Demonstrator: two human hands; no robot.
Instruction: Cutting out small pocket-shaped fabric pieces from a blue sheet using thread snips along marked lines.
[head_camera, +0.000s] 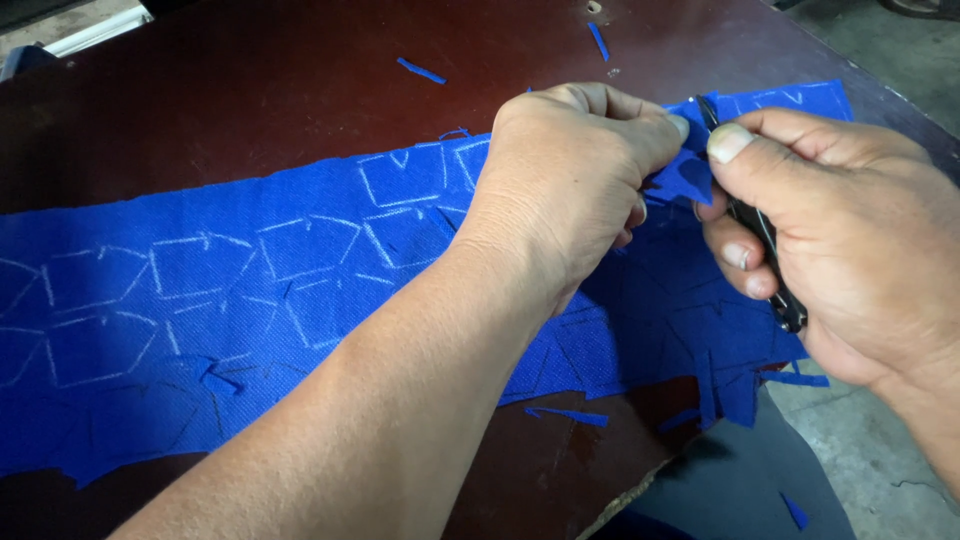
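Left hand (570, 180) fingers pinch blue cloth (250, 290) (chalk-marked); right hand (830, 230) fingers grip dark scissors (762, 240).

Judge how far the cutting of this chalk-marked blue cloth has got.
Done: pieces look cut out near the right end, with blue scraps on the table. In hand: left hand pinches the cloth; right hand holds scissors. Left: the chalk outlines leftward look uncut.

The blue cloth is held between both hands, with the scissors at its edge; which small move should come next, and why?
Probably close the scissors for one short snip. The right hand holds them with the tips at the small flap of blue cloth that the left hand pinches up, beside the chalk-drawn shapes. The flap looks taut, so a snip should cut cleanly.
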